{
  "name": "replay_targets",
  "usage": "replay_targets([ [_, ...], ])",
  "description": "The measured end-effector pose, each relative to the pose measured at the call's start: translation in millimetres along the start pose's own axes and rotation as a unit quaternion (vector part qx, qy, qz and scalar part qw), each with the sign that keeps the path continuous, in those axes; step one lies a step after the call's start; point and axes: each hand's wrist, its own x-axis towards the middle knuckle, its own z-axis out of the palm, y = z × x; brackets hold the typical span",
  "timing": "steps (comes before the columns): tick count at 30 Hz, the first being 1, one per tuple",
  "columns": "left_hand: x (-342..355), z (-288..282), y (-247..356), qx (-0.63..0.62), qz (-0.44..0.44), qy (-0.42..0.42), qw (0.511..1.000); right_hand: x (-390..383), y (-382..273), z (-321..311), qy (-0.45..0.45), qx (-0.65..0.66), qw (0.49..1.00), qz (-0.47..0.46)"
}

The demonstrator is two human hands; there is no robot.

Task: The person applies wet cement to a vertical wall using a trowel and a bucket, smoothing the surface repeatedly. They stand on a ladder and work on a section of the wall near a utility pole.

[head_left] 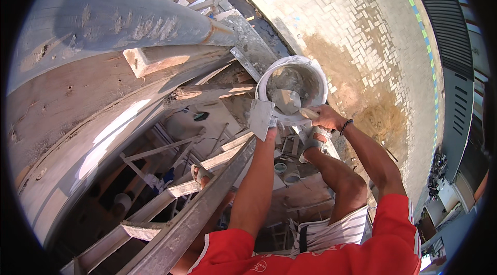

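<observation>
left hand seemingly clamped on plate; right hand clamped on handle by bucket

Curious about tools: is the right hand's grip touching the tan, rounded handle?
Touching: the head view shows the right hand's grip closed on the tan, rounded handle.

one bucket, one square plate, one trowel, two sandals

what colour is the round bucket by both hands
The round bucket is off-white with grey smears, clearest in the head view.
</observation>
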Motion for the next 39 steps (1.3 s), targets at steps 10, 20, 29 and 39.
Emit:
replay_targets([
  [10,-131,50,56,0.161,-0.067,-0.072,0.982,-117,-41,-3,-0.010,0.179,0.983,-0.040],
  [20,-272,153,108,0.208,-0.135,-0.194,0.949,-213,-159,23,0.255,-0.093,0.894,-0.357],
  [29,-333,232,156,0.245,-0.137,-0.290,0.915,-180,-204,30,0.242,-0.069,0.856,-0.451],
  [39,-352,263,170,0.256,-0.142,-0.317,0.902,-150,-119,34,0.189,0.198,0.888,-0.370],
])
